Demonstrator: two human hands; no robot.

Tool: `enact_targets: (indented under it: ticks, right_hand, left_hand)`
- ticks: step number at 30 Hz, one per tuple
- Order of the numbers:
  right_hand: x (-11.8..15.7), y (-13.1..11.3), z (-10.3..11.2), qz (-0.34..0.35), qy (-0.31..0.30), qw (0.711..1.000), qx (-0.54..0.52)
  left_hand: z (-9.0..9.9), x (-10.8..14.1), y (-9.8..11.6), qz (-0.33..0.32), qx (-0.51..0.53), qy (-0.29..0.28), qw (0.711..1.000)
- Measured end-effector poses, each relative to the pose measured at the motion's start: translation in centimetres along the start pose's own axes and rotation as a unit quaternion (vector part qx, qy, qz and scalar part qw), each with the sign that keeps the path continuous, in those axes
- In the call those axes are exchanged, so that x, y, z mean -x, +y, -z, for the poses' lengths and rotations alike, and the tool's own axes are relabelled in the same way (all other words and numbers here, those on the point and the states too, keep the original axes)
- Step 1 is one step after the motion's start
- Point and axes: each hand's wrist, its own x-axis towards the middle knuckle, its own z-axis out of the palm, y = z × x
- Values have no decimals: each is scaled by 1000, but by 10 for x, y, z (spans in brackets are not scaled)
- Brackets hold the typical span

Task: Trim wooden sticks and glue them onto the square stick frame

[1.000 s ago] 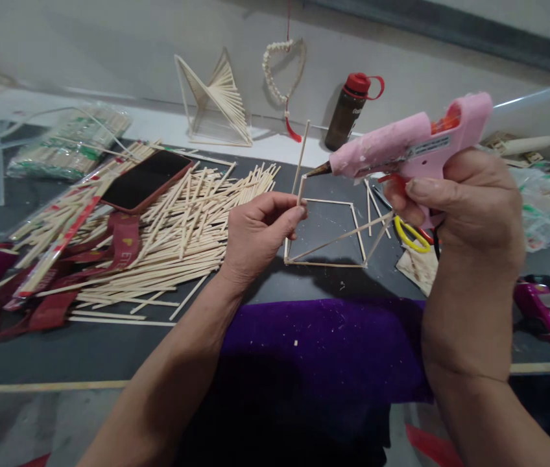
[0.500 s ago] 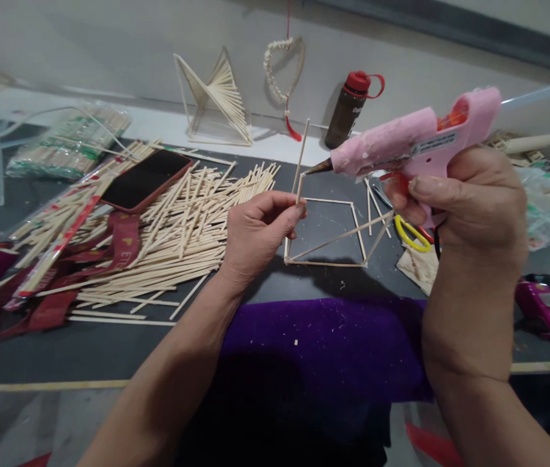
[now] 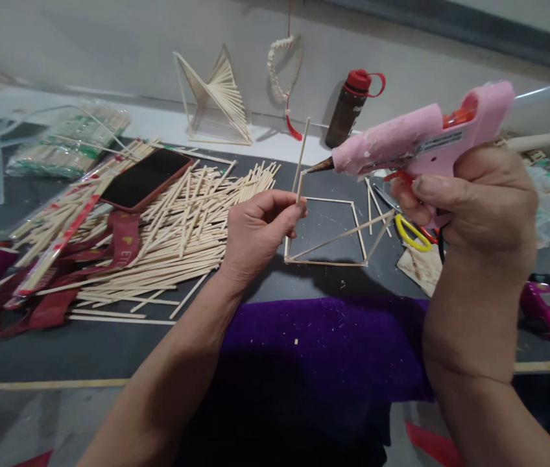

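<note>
Between thumb and fingers, my left hand [image 3: 266,227] pinches a thin wooden stick [image 3: 300,184] that stands nearly upright. A pink hot glue gun [image 3: 396,143] is in my right hand [image 3: 482,194], its dark nozzle pointing left. The nozzle tip is at the top end of the pinched stick, with a pale bit of glue there. Beneath and beyond my left hand, a frame of thin sticks [image 3: 326,263] lies on the dark table, with slanted sticks rising from it. My fingers hide its left side in part, so I cannot tell whether the pinched stick joins it.
A pile of loose sticks [image 3: 192,220] and a phone [image 3: 146,179] lie left. Behind stand a finished stick model [image 3: 219,97] and a dark bottle [image 3: 347,107] with a red lid. Yellow-handled scissors [image 3: 411,235] lie beneath my right hand. A purple cloth [image 3: 323,344] covers the near edge.
My right hand and the glue gun have shifted slightly right, while the nozzle tip stays at the stick's top end. My left hand has hardly moved.
</note>
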Motion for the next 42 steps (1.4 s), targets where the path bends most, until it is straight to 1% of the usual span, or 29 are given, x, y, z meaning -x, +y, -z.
enact_targets:
  ticks: [3, 7, 15, 26, 28, 29, 31, 33, 36, 38, 39, 40, 42]
  right_hand:
    - [0, 0, -2, 5, -10, 1000, 2]
    - [-1, 1, -4, 30, 3, 1000, -9]
    - [-1, 3, -2, 21, -8, 1000, -7]
    - [-2, 4, -3, -18, 3, 1000, -3]
    - [-2, 2, -3, -34, 3, 999, 19]
    - [-2, 1, -4, -41, 8, 998, 46]
    - [-2, -3, -7, -35, 36, 992, 116]
    - [0, -7, -9, -7, 88, 983, 162]
    - [4, -10, -5, 50, 186, 971, 143]
    - [8, -9, 6, 92, 243, 959, 113]
    - [11, -8, 14, 105, 261, 954, 101]
    - [17, -6, 24, 106, 274, 952, 90]
    - [33, -2, 46, 67, 297, 950, 75]
  left_hand:
    - [-1, 0, 1, -1, -7, 3, 1000]
    - [-2, 0, 1, -7, -12, 4, 1000]
    - [-1, 0, 1, -6, -13, -2, 1000]
    - [-1, 1, 2, 2, -17, 6, 1000]
    - [-1, 2, 2, 2, -19, 5, 1000]
    - [0, 2, 2, 3, -19, 6, 1000]
    - [0, 1, 1, 4, -14, 8, 1000]
    - [0, 0, -1, 2, -6, 9, 1000]
    - [1, -2, -6, -7, 2, 3, 1000]
    - [2, -3, -9, -14, 2, -1, 1000]
    - [3, -4, -10, -17, 1, -1, 1000]
    - [3, -4, -10, -19, -1, 0, 1000]
    - [3, -5, -10, -34, -7, 8, 999]
